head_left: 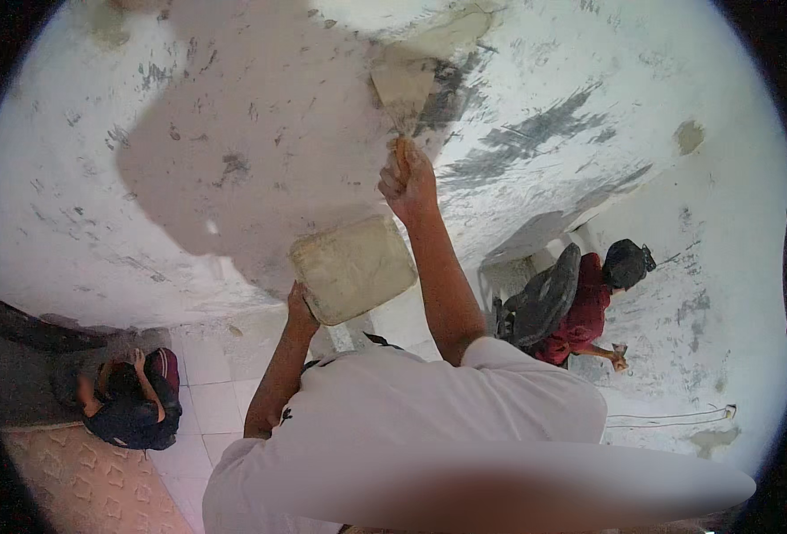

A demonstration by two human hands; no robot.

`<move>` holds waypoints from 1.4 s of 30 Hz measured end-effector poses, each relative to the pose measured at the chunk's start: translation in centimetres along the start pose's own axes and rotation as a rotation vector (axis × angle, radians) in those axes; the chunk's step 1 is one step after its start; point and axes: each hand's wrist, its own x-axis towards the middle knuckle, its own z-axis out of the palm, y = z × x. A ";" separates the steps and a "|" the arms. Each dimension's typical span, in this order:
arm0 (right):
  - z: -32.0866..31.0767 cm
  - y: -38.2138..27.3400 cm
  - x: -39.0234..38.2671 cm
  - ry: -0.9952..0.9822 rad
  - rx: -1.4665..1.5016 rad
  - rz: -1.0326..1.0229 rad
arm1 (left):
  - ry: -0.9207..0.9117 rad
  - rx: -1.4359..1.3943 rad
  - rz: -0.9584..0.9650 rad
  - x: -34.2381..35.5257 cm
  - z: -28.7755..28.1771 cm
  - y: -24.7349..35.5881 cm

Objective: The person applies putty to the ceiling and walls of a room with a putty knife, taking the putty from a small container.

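My right hand (pixel 408 182) is raised and closed around the orange-brown handle of a putty knife (pixel 402 93). Its wide, plaster-smeared blade lies at or against the wall (pixel 260 107), beside a dark grey patch; firm contact is hard to judge. Lower down, my left hand (pixel 301 307) grips the left edge of a rectangular, beige, rounded-corner pan (pixel 355 269). Its fingers are partly hidden by the pan. Pale smears cover the pan's surface, and it sits just left of my right forearm.
To the right, a person in red (pixel 580 311) works beside a dark grey chair (pixel 544 298). Another person (pixel 140 400) crouches or sits at lower left, near white floor tiles (pixel 211 405) and a patterned mat (pixel 91 481). Thin wires (pixel 669 418) come from a wall box.
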 end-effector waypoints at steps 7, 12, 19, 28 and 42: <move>3.3 3.5 -1.3 -0.054 -0.013 0.179 | -0.033 0.077 0.057 -0.6 0.7 1.2; 8.3 4.9 -0.2 -0.037 0.016 0.218 | -0.079 0.035 0.003 -1.0 2.0 1.9; 10.2 5.3 2.3 -0.203 0.186 0.187 | -0.074 0.053 0.036 -0.9 1.6 1.9; 11.3 4.7 3.2 -0.213 0.278 0.104 | -0.201 -0.025 0.040 -0.6 0.2 2.1; 9.3 1.6 4.1 -0.167 0.253 0.005 | -0.050 0.033 0.002 -0.3 1.0 1.8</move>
